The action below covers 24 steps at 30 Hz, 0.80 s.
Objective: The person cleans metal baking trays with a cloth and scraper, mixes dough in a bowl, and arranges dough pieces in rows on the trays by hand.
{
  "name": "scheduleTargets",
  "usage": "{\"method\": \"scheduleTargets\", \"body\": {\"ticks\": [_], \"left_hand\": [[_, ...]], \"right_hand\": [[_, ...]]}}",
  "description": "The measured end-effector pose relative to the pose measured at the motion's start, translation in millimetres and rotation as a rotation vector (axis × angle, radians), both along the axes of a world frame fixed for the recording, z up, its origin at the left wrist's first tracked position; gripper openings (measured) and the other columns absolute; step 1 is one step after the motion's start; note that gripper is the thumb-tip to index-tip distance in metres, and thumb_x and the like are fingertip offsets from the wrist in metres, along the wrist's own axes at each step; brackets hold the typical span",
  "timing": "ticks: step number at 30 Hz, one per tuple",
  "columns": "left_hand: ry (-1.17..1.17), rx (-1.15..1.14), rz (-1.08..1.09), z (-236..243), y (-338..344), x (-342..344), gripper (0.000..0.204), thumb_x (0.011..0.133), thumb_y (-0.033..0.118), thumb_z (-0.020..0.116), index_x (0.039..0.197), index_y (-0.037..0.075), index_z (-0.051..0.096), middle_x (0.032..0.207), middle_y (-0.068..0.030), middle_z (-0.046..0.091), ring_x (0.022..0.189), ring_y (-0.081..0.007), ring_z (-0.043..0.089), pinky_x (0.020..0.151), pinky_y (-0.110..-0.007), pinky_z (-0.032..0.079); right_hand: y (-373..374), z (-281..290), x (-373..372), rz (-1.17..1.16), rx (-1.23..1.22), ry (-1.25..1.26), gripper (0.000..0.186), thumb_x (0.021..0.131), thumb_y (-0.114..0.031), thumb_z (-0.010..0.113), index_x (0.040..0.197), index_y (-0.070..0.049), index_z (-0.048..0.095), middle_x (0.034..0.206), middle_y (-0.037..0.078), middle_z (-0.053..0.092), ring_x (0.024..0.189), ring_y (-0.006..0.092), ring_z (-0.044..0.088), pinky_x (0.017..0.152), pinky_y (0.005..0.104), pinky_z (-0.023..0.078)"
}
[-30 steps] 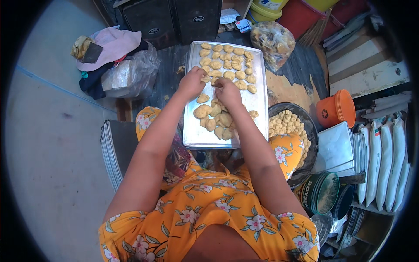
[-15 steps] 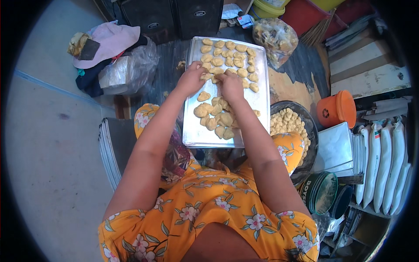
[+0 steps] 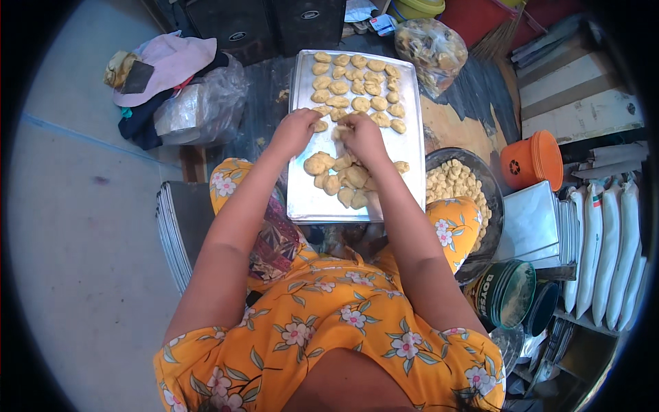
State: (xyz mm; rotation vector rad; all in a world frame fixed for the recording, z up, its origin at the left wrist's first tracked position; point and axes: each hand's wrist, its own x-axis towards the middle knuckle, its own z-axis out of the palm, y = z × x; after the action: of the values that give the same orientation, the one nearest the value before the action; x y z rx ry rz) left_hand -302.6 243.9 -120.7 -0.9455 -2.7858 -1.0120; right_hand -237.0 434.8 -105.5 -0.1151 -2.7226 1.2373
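A metal baking tray [image 3: 306,207] lies across my lap, with rows of flattened dough pieces [image 3: 338,88] over its far half. Nearer me is a heap of dough pieces [image 3: 355,176], partly covered by my right forearm. At the tray's left edge, my left hand [image 3: 295,133] pinches a small dough piece [image 3: 320,126] at the end of the nearest row. Just right of it, my right hand [image 3: 364,141] is closed on another dough piece [image 3: 339,132], its fingers bent downward and partly hiding it.
On the right a round dark basin [image 3: 495,206] holds many small dough balls, beside an orange bucket [image 3: 532,161] and stacked trays [image 3: 532,223]. A plastic bag of dough-coloured lumps [image 3: 432,55] sits at the far right. Clothes and a plastic bag [image 3: 199,110] lie at the left.
Both hands have come slightly nearer to me along the tray. The single dough piece that lay between the rows and the heap is gone from its spot. The view has shifted a little.
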Motion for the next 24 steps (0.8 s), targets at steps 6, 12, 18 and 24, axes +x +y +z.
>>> {"method": "scheduleTargets", "body": {"ticks": [6,12,18,24], "left_hand": [[0.236,-0.009,-0.142,6,17,10,0.028,0.083,0.009,0.062,0.111,0.009,0.068,0.112,-0.0076,0.063,0.111,-0.0297,0.055,0.096,-0.042,0.042],[0.170,-0.191,-0.192,4,27,8,0.028,0.079,0.013,0.065,0.107,0.011,0.069,0.106,-0.0063,0.063,0.111,-0.0255,0.054,0.096,-0.042,0.036],[0.195,-0.173,-0.134,-1,35,13,0.022,0.079,0.016,0.066,0.100,0.011,0.070,0.112,-0.0065,0.060,0.114,-0.0269,0.051,0.095,-0.043,0.035],[0.171,-0.105,-0.211,4,47,25,0.021,0.080,0.020,0.069,0.099,0.012,0.073,0.122,-0.0067,0.056,0.124,-0.0286,0.044,0.102,-0.044,0.030]], "right_hand": [[8,2,8,0.004,0.126,-0.018,0.034,0.077,-0.022,0.072,0.108,-0.008,0.068,0.103,0.017,0.065,0.093,0.0347,0.065,0.084,0.0416,0.052],[37,13,25,0.218,0.028,-0.366,0.038,0.074,-0.022,0.078,0.107,-0.006,0.067,0.091,0.015,0.070,0.086,0.0299,0.067,0.078,0.0395,0.052],[33,-15,11,-0.167,-0.133,-0.042,0.028,0.076,-0.016,0.079,0.097,-0.002,0.067,0.086,0.015,0.069,0.077,0.0291,0.067,0.072,0.0371,0.053],[45,-25,14,-0.240,-0.187,-0.039,0.029,0.077,-0.018,0.080,0.095,-0.001,0.066,0.080,0.013,0.068,0.073,0.0240,0.066,0.070,0.0349,0.052]]}}
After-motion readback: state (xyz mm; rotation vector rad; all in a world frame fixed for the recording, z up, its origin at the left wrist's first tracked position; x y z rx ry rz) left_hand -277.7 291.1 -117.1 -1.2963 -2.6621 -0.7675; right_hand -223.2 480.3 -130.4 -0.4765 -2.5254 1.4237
